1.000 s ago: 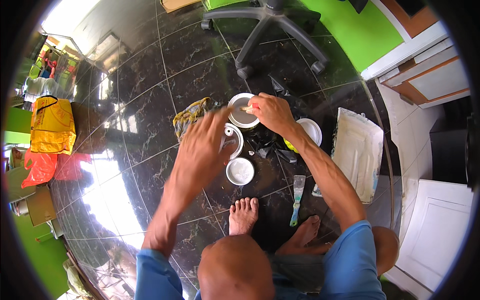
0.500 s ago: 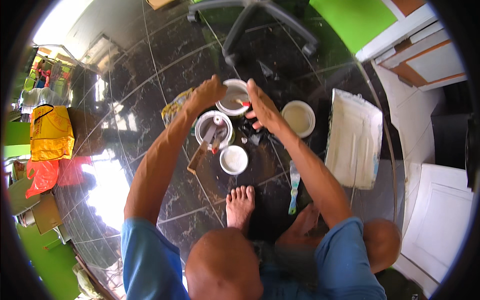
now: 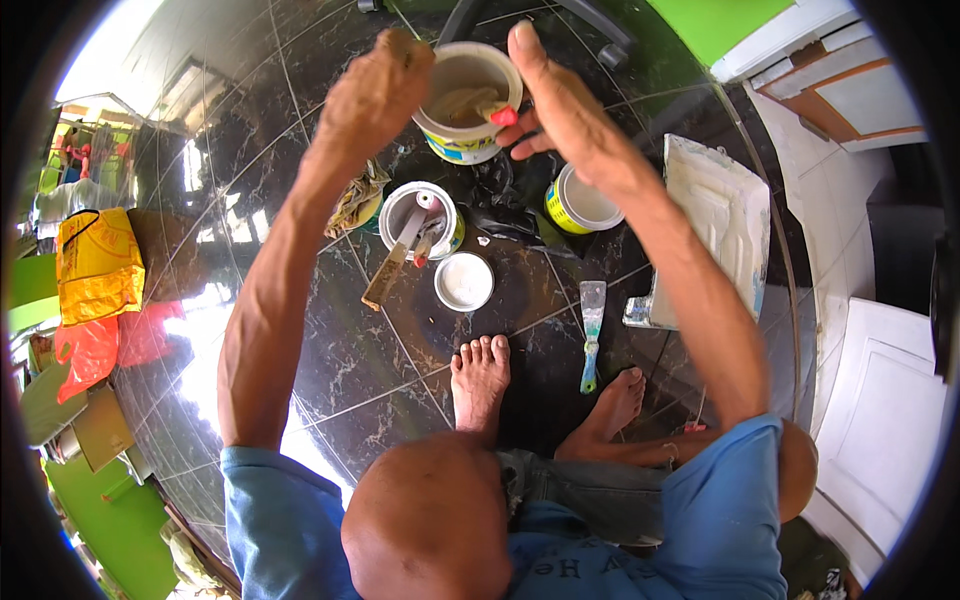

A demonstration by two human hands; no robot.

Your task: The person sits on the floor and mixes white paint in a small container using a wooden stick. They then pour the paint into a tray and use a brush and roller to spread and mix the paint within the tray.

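Observation:
A white paint bucket (image 3: 458, 148) with a yellow and blue label is raised off the floor in front of me. Inside it rests a tool with a red handle end (image 3: 503, 116), perhaps a brush. My left hand (image 3: 378, 95) is closed at the bucket's left rim; its exact grip is hidden. On the right side my right hand (image 3: 570, 110) has its thumb up and fingers spread, close to the rim and the red end. Below stands a second paint tub (image 3: 455, 232), with a wooden-handled scraper (image 3: 388, 270) and a roller or brush inside.
A small white lid or tub (image 3: 464, 282), a yellow-labelled tub (image 3: 568, 215), a green-handled scraper (image 3: 590, 340) and a white paint tray (image 3: 715, 215) lie around. Black plastic (image 3: 505, 205) and a rag (image 3: 355, 200) sit nearby. A chair base (image 3: 600, 25) stands beyond.
The bucket has come up nearer to my view, with both hands rising beside it. The view has shifted, so the chair base now shows less.

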